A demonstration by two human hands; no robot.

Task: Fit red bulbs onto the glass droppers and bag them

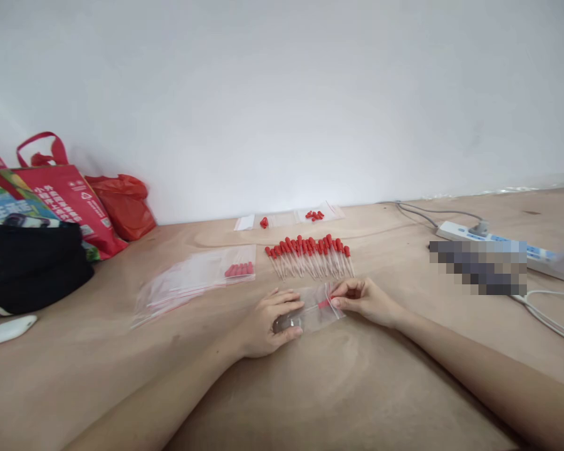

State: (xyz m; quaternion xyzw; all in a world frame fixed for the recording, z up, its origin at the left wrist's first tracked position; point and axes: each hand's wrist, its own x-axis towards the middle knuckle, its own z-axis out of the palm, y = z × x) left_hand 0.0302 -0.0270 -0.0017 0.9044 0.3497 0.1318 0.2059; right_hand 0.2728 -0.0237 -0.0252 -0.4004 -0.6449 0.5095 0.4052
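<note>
A clear zip-lock bag (313,319) lies flat on the table in front of me. My left hand (275,322) rests on its left end, fingers stretched and thumb apart, around a greyish see-through patch. At the bag's right end, my right hand (364,302) is closed in a pinch at the red bulb of a dropper (324,303). The dropper's thin clear stem points left into the bag; its tip is hard to make out. Just beyond both hands, a row of droppers with red bulbs (310,247) lies side by side, stems toward me.
Stacked clear bags (183,279) lie to the left, with several red bulbs (239,269) in one. Farther back are bags (284,218) with red bulbs (314,215). Shopping bags (70,200) and a black pouch (32,266) stand left; a power strip (498,241) with cables is right.
</note>
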